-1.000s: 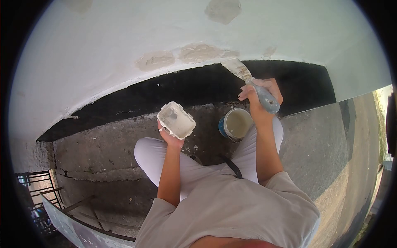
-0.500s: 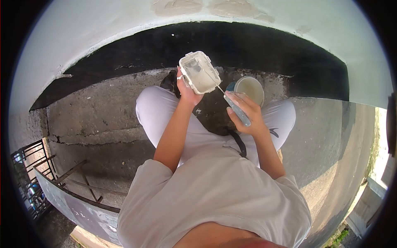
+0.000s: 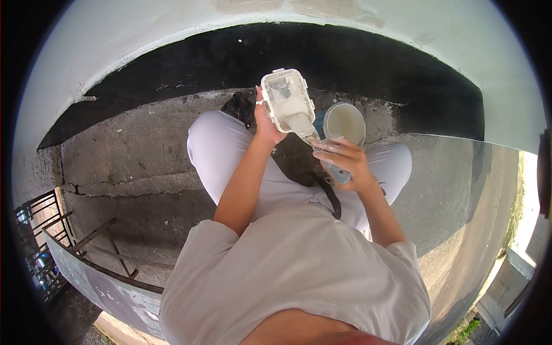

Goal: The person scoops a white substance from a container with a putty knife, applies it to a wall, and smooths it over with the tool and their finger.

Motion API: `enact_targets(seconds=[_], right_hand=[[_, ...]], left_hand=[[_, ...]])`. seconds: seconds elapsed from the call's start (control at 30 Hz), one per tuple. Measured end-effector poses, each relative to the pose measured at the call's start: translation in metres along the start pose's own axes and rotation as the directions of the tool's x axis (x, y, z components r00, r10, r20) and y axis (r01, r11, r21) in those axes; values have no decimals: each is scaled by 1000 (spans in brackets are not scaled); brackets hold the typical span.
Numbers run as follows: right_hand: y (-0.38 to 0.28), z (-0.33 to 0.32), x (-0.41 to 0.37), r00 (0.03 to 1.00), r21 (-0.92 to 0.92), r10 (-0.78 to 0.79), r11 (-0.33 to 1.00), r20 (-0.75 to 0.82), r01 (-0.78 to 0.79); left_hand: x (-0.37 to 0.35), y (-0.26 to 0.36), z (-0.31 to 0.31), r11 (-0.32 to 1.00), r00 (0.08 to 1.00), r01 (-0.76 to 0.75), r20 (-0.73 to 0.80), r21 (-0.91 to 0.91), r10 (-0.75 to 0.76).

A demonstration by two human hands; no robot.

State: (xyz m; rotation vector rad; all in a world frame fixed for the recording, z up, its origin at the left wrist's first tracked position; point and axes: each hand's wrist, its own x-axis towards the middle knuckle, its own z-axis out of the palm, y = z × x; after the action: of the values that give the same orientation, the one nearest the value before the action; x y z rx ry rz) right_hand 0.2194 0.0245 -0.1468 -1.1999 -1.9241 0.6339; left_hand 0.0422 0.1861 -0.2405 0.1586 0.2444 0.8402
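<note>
"Between the two grips, what's going on?"

"The left hand (image 3: 265, 123) is wrapped round a white tub (image 3: 289, 103), tilted toward the right hand (image 3: 345, 160). That one is closed tight on a putty knife (image 3: 303, 126), whose blade lies in the tub's filler."

"And the wall?"

"Well above both grips, pale patches (image 3: 340, 14) on the wall (image 3: 144, 34) already look filled, rough and unpainted. I'd judge the knife is loading up, so the patching isn't finished."

"That tin?"

"An open tin (image 3: 345, 122) stands on the floor (image 3: 132, 155), just beyond the right grip."
</note>
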Motion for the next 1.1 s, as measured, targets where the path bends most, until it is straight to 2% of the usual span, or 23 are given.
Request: enact_targets(seconds=[0.1, 0.17, 0.27, 0.37, 0.4, 0.5, 0.53, 0.67, 0.77, 0.9, 1.0, 1.1], right_hand=[[-7, -7, -8, 999, 1, 15, 1000, -35, -14], [-12, -10, -10, 997, -24, 15, 1000, -82, -17], [-13, -11, -12, 951, 94, 62, 995, -302, -35], [0, 9, -18, 790, 483, 291, 876, -540, 8], [-4, 18, -12, 697, 639, 412, 764, -587, 86], [-6, 18, -2, 601, 854, 625, 472, -498, 218], [-2, 20, -2, 582, 871, 665, 460, -468, 175], [7, 44, 4, 450, 960, 852, 190, -266, 208], [12, 70, 4, 386, 969, 893, 174, -229, 174], [-1, 82, 0, 352, 908, 838, 400, -417, 122], [-13, 68, -9, 343, 886, 820, 453, -458, 100], [-18, 47, -20, 444, 837, 719, 523, -534, 160]], left_hand=[[2, 0, 4, 992, 984, -111, -134, 51, 117], [3, 4, 1, 994, 985, -108, -135, 29, 111], [5, 3, 0, 992, 985, -127, -115, -5, 125], [7, -1, 2, 980, 974, -186, -116, 71, 193], [6, -3, 1, 975, 970, -199, -121, 99, 210], [8, -6, 1, 975, 970, -220, -97, 41, 223], [7, -8, 4, 971, 970, -231, -64, 58, 234], [5, -9, 9, 962, 963, -267, 51, 65, 264], [4, -13, 14, 960, 961, -272, 66, 63, 268], [4, -16, 18, 951, 957, -290, 11, 107, 291], [3, -12, 19, 937, 936, -351, 27, -3, 351], [10, -2, 16, 922, 922, -387, 32, -11, 387]])
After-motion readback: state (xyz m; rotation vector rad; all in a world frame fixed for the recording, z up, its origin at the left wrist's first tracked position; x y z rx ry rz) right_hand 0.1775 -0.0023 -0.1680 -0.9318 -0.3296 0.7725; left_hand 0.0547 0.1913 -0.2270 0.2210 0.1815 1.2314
